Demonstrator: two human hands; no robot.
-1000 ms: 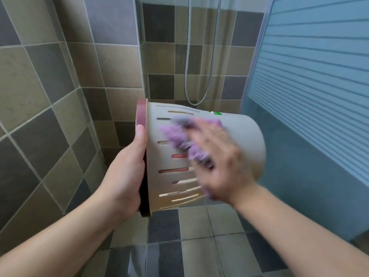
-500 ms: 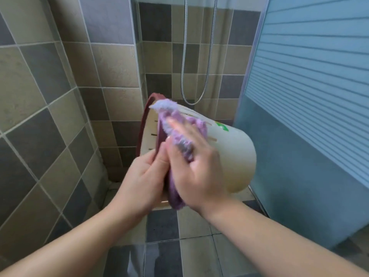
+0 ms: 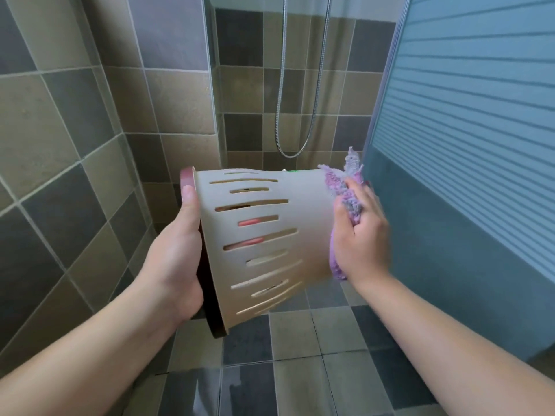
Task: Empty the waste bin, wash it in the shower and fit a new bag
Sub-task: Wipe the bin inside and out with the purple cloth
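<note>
- While it is held on its side in the air at the centre of the view, the waste bin [image 3: 288, 223], a cream tub with slots cut in its wall, points its dark red rim [image 3: 186, 183] toward nine o'clock and its base toward three o'clock
- The left hand [image 3: 177, 259] grips that rim, thumb laid over the edge at about ten o'clock of the bin, the other fingers hidden on the far side of the rim
- The right hand [image 3: 360, 235] sits at the bin's three o'clock, fingers curled round a purple cloth [image 3: 345, 193] and pressing it against the base; the hand is blurred, so exactly how each finger lies is hard to tell
- No bag or rubbish shows through the slots, so emptying looks done, and the bin is being wiped over in the shower stall
- I'd judge the washing part well along or near its drying stage; fitting a new bag is not yet done, and no bag is in sight
- A shower hose [image 3: 300, 115] hangs in a loop at twelve o'clock against the tiled wall [image 3: 75, 115]
- A blue striped shower screen [image 3: 465, 130] fills the two o'clock side
- The tiled floor [image 3: 300, 370] at six o'clock shines in places, perhaps wet
</note>
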